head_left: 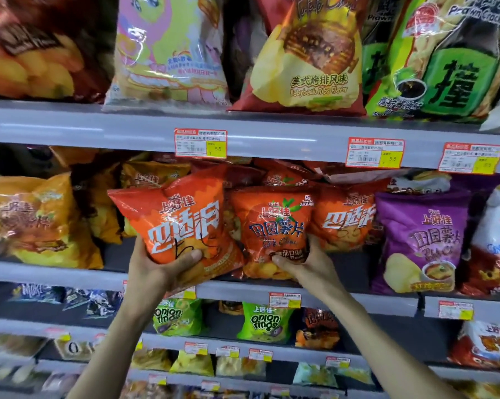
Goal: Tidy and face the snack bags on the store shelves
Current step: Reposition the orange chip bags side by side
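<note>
My left hand (156, 269) grips the bottom of an orange snack bag (182, 223) with white characters, held tilted in front of the middle shelf (56, 273). My right hand (309, 266) holds the lower edge of a red-orange potato chip bag (274, 228) that stands upright right beside it. Behind and to the right sits another orange bag (343, 220) of the same kind as the left one. A purple chip bag (421, 240) stands further right, facing front.
Yellow-orange bags (35, 223) lie slumped at the left of the middle shelf. The upper shelf (99, 131) carries large bags with price tags (200, 143) on its edge. Green onion ring bags (264, 321) stand on the shelf below, with more rows underneath.
</note>
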The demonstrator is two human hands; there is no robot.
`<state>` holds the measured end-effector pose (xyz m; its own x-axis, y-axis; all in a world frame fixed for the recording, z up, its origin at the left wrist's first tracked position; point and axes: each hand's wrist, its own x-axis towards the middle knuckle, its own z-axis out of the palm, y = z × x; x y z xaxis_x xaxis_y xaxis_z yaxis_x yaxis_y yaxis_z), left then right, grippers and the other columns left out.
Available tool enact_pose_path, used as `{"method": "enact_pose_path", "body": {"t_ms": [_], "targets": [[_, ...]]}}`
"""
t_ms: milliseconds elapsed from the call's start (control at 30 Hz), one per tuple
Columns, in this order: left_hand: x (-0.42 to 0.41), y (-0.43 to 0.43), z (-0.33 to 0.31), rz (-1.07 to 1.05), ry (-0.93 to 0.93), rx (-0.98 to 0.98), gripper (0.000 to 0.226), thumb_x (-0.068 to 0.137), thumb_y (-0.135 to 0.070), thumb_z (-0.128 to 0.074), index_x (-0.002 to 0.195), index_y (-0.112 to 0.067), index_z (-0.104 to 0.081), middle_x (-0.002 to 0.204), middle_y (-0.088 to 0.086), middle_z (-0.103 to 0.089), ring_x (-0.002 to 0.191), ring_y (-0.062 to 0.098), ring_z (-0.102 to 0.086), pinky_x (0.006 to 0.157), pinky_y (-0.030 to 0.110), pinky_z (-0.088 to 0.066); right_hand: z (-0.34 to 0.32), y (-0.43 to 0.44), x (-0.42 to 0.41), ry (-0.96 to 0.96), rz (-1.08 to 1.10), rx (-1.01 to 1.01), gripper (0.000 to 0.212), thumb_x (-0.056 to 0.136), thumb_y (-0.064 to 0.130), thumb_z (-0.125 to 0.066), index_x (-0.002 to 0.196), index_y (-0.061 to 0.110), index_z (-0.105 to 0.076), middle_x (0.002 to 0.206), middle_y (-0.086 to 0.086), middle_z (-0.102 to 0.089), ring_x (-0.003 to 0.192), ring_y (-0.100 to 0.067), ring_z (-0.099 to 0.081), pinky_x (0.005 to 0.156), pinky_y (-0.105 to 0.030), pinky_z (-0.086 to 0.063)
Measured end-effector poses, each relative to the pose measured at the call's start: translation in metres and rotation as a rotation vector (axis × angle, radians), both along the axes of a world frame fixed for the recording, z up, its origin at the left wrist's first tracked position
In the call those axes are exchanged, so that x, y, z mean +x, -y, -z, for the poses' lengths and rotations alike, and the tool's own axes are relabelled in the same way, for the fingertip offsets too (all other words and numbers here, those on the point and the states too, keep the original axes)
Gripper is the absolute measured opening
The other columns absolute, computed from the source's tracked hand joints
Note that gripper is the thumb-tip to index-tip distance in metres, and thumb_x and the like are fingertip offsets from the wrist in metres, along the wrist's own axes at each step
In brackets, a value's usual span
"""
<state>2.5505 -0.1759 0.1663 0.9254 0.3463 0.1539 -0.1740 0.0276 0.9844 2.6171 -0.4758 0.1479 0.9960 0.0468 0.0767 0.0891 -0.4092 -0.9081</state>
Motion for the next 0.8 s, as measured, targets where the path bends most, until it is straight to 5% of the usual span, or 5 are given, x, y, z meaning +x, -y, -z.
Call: {"method": "enact_pose_path", "body": {"t_ms": [100,367,633,733,800], "targets": [[-0.008,-0.005,-0.002,-0.029,0.007,-0.002,0.105,0.043,-0.039,-0.102,0.137,-0.024,-0.056,0.123,0.0,-0.076,0.108,0.022,-0.077,0.085,0.038,-0.064,0.001,-0.01,0.0,0.015,0.014,0.027,0.08,0.08,0.042,-0.089,0.146,0.03,-0.045,0.126,0.016,-0.065,0.115,-0.008,-0.06,0.099,-0.027,-0.042],[-0.023,0.017,-0.013,0.073,-0.045,0.017,0.096,0.048,-0.031,-0.104,0.132,-0.026,-0.06,0.118,0.001,-0.079,0.102,0.024,-0.079,0.078,0.035,-0.066,0.005,-0.001,-0.013,0.016,0.013,0.016,0.078,0.083,0.044,-0.085,0.147,0.032,-0.042,0.132,0.016,-0.061,0.121,-0.009,-0.057,0.099,-0.029,-0.042],[-0.017,0.122,-0.011,0.288,-0.095,0.114,0.088,0.053,-0.02,-0.103,0.128,-0.031,-0.058,0.111,-0.012,-0.079,0.099,0.012,-0.078,0.076,0.031,-0.066,-0.001,0.061,-0.068,0.16,0.115,0.259,0.026,0.103,0.034,-0.063,0.129,0.035,-0.066,0.129,0.018,-0.069,0.123,-0.001,-0.062,0.106,-0.033,-0.051],[-0.009,0.166,-0.008,0.335,-0.077,0.132,0.088,0.053,-0.023,-0.101,0.129,-0.028,-0.057,0.109,-0.016,-0.079,0.097,0.007,-0.077,0.075,0.023,-0.063,-0.005,0.084,-0.095,0.117,0.011,0.307,0.038,0.101,0.043,-0.064,0.138,0.041,-0.059,0.135,0.02,-0.065,0.127,-0.001,-0.061,0.097,-0.023,-0.054],[-0.001,0.19,-0.005,0.361,-0.067,0.142,0.091,0.054,-0.027,-0.104,0.132,-0.028,-0.057,0.113,-0.012,-0.079,0.102,0.011,-0.077,0.085,0.034,-0.064,-0.004,0.098,-0.104,0.067,-0.045,0.237,0.057,0.092,0.049,-0.074,0.143,0.052,-0.047,0.135,0.029,-0.061,0.124,0.005,-0.06,0.094,-0.02,-0.054]]}}
